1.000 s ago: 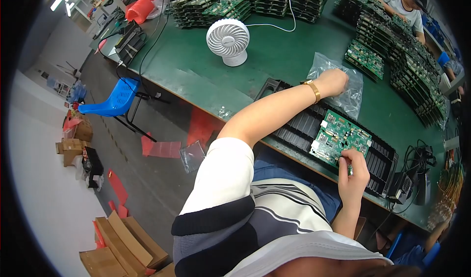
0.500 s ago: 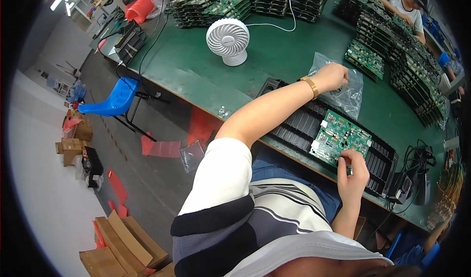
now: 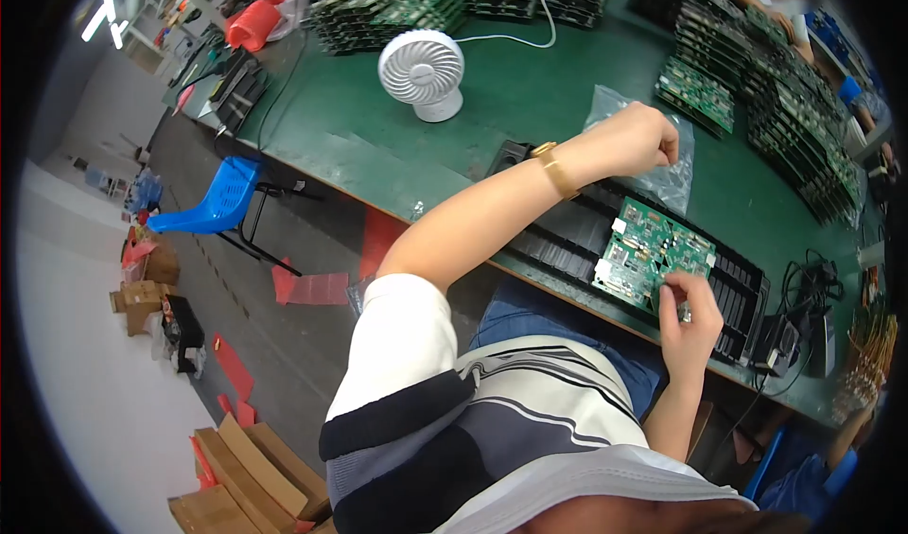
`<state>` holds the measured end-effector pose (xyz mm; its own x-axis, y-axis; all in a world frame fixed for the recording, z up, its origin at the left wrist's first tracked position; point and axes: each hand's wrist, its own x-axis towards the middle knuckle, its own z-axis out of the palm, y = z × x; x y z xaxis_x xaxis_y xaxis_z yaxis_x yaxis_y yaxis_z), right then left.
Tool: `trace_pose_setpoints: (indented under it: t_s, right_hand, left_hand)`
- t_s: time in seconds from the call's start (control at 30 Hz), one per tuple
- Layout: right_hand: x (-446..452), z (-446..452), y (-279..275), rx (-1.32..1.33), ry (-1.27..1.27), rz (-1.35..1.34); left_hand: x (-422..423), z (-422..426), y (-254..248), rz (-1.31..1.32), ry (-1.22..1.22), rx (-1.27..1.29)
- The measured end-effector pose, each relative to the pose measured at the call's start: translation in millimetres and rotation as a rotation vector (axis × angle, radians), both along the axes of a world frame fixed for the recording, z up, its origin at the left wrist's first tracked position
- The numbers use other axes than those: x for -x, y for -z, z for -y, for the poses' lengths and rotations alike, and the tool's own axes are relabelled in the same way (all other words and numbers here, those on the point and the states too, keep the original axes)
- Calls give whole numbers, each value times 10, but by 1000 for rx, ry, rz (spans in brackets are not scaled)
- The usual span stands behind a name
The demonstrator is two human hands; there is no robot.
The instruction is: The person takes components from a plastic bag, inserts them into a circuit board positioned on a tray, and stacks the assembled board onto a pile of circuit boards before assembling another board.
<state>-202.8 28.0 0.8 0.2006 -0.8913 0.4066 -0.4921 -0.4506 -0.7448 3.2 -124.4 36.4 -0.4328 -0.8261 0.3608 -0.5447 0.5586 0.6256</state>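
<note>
A green circuit board (image 3: 653, 245) lies across a black slotted tray (image 3: 558, 250) at the table's front edge. My right hand (image 3: 690, 316) pinches the near right corner of the board between thumb and fingers. Over a clear plastic bag (image 3: 673, 192) beyond the tray, my left hand (image 3: 643, 141) is closed with its fingertips pressed together. Whatever those fingers hold, if anything, is too small or hidden to make out. A gold-coloured watch or bracelet (image 3: 555, 170) circles the left wrist, and that forearm covers part of the tray.
A white fan (image 3: 422, 70) stands on the green table (image 3: 359, 170). Stacked circuit boards line the back and the right side, with one low stack (image 3: 697, 97) nearer. Black adapters and cables (image 3: 794, 326) lie at right. Another person (image 3: 771, 9) sits across the table.
My left hand has shifted right and nearer over the plastic bag, still closed. My right hand stays at the board's corner. The whole view has shifted slightly.
</note>
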Motion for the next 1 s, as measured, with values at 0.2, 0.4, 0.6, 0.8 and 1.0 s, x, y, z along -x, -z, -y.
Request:
trace_pose_setpoints:
  t_s: [0.2,0.4,0.6,0.8,1.0]
  right_hand:
    - [250,186,-73,-58,162,99]
    - [265,326,3,-110,239,197]
    - [277,335,5,-142,231,206]
    - [349,245,8,-141,177,195]
    - [344,242,43,-159,178,168]
  left_hand:
    - [58,-825,-229,-32,40,-16]
    - [167,-1241,225,-189,-116,-191]
    - [254,-1396,515,-290,-139,-77]
    - [265,-1410,599,-302,-161,-71]
    - [275,-1413,614,-300,-165,-62]
